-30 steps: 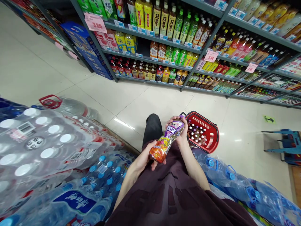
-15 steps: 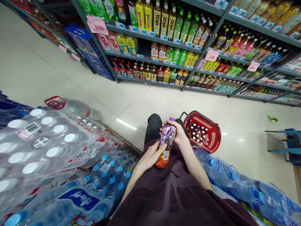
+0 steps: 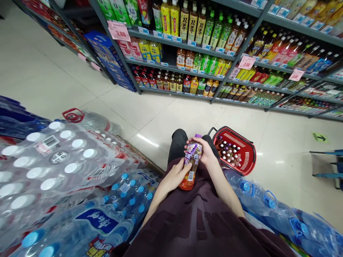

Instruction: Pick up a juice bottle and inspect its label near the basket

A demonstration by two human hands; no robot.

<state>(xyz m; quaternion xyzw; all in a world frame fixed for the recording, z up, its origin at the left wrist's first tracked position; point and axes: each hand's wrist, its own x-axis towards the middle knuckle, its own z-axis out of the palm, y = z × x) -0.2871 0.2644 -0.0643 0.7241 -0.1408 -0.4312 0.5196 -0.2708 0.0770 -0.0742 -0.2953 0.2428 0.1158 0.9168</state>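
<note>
A juice bottle (image 3: 190, 165) with a purple cap, purple label and orange base stands nearly upright in front of my body. My right hand (image 3: 207, 152) is wrapped round its upper half. My left hand (image 3: 174, 176) grips its lower part from the left, fingers curled on the label near the barcode. Just right of the hands, a red shopping basket (image 3: 241, 141) sits on the floor with several small bottles inside.
Shrink-wrapped packs of water bottles (image 3: 56, 167) are stacked at my left. Large blue water jugs (image 3: 270, 203) lie at my right. Shelves of drink bottles (image 3: 203, 46) line the far side of the tiled aisle. A blue frame (image 3: 331, 164) stands at the right edge.
The bottle has turned from tilted across my body to nearly upright, with its barcode now facing me. My left hand shifted from under the base to the side of the bottle.
</note>
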